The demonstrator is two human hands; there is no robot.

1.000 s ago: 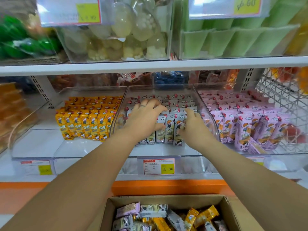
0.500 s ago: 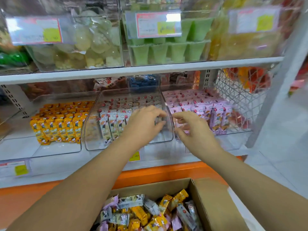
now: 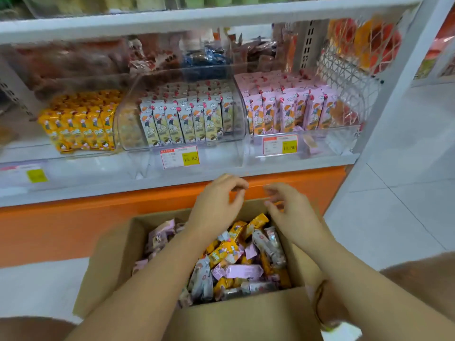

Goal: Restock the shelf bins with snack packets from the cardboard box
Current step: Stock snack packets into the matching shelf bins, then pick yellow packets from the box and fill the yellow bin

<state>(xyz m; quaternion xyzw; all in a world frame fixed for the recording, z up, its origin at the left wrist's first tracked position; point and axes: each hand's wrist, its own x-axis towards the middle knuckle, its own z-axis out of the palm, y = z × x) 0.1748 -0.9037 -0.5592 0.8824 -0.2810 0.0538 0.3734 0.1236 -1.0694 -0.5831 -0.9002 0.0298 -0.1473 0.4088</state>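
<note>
An open cardboard box (image 3: 246, 316) stands on the floor below me, full of mixed yellow, pink and white snack packets (image 3: 236, 262). My left hand (image 3: 216, 205) and my right hand (image 3: 288, 210) hover over the box's far edge, fingers loosely curled, holding nothing. On the shelf above stand three clear bins: the left bin (image 3: 81, 124) with yellow packets, the middle bin (image 3: 133, 134) with white packets in upright rows, the right bin (image 3: 327, 141) with pink packets.
An orange base panel (image 3: 73, 225) runs under the shelf. A white wire basket (image 3: 344, 70) with orange items sits at the right end. A white upright post (image 3: 394, 77) borders the shelf, with tiled floor (image 3: 394, 193) to its right. Price tags (image 3: 179, 156) hang on the bin fronts.
Both hands have pulled out of the middle bin and come down to the box. The view has tilted down toward the box.
</note>
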